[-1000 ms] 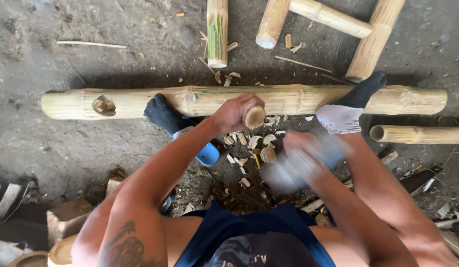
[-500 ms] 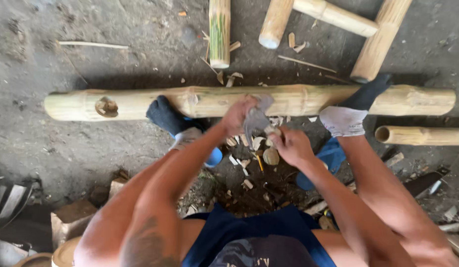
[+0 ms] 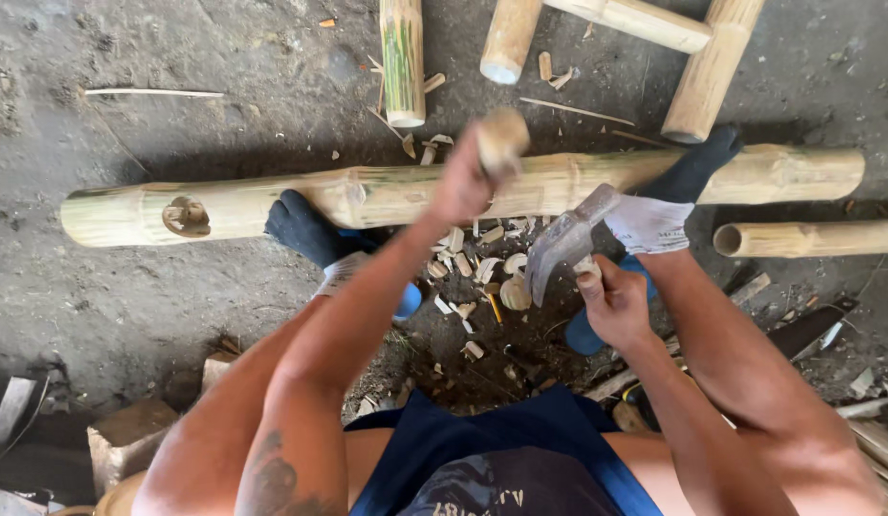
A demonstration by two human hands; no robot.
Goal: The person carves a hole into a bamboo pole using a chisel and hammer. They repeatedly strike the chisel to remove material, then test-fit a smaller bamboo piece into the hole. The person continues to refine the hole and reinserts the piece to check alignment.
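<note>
- While the left hand (image 3: 468, 182) is gripping a short bamboo plug (image 3: 502, 137) in closed fingers, it is holding that plug just above the long bamboo pole (image 3: 272, 203) lying on the floor.
- The right hand (image 3: 611, 304) is clenching a hatchet (image 3: 563, 239), its blade pointing up beside the left fingers.
- Judging by the chips (image 3: 477, 268) lying below both hands, shaping is well underway; the plug is not yet seated.
- No containers are showing.
</note>
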